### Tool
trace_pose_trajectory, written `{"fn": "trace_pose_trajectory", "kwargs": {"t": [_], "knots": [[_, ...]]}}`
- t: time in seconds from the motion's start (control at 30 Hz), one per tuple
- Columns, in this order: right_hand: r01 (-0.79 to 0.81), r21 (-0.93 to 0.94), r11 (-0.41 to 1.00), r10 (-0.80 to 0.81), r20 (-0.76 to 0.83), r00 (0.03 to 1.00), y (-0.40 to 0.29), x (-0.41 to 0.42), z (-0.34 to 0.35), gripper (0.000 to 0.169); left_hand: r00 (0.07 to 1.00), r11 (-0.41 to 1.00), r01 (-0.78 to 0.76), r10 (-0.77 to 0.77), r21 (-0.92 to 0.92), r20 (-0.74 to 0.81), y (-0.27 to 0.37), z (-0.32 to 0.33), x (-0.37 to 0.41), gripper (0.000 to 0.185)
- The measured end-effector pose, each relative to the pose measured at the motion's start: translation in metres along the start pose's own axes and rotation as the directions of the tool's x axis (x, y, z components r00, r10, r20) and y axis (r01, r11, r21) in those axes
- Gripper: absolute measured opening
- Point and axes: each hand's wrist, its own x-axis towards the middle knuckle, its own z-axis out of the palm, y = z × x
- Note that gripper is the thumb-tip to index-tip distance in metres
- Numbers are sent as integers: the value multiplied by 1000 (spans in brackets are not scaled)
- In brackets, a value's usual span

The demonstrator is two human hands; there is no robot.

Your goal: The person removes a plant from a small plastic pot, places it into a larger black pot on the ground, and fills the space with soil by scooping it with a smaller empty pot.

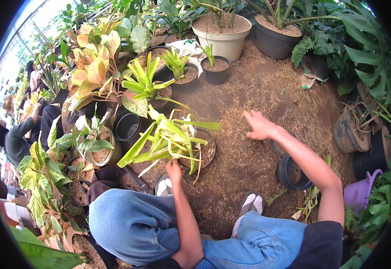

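Note:
My left hand (174, 172) grips a strap-leaved green plant (163, 134) low down, among its lower leaves; its fingertips are partly hidden. Some of the plant's leaves are yellowed and droop. It lies over a dark round pot (212, 153) with brown growing medium inside, and whether it is rooted there I cannot tell. My right hand (258, 125) reaches out over the ground with its fingers spread and nothing in them. Below its forearm, a stack of black plastic pots (284, 175) lies tipped on its side.
Brown loose medium covers the ground (236, 161). Small potted plants stand ahead, including one in a black pot (216, 72), before a large cream pot (227, 38). A purple pot (357, 191) is at right. Another person (19, 139) sits at far left.

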Motion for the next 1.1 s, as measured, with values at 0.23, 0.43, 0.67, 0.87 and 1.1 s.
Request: {"fn": "trace_pose_trajectory", "kwargs": {"t": [0.23, 0.43, 0.67, 0.87, 1.1], "knots": [[221, -104, 970, -211, 104, 972, -69, 25, 51, 99, 997, 987, 39, -50, -158, -67, 2, 10, -8, 38], [244, 291, 925, -301, 170, 938, -92, 43, 68, 127, 994, 942, 45, -76, -331, -81, -33, 18, 11, 39], [344, 363, 866, -381, 32, 924, -86, 61, 95, 140, 988, 799, 68, -136, -598, -69, 3, 39, -7, 44], [343, 314, 885, -377, 51, 925, -84, 69, 97, 140, 997, 747, 47, -77, -663, -17, 8, 42, -10, 53], [359, 301, 884, -397, 75, 915, -102, 97, 85, 140, 982, 794, -49, -72, -606, -175, 15, 36, 18, 44]]}}
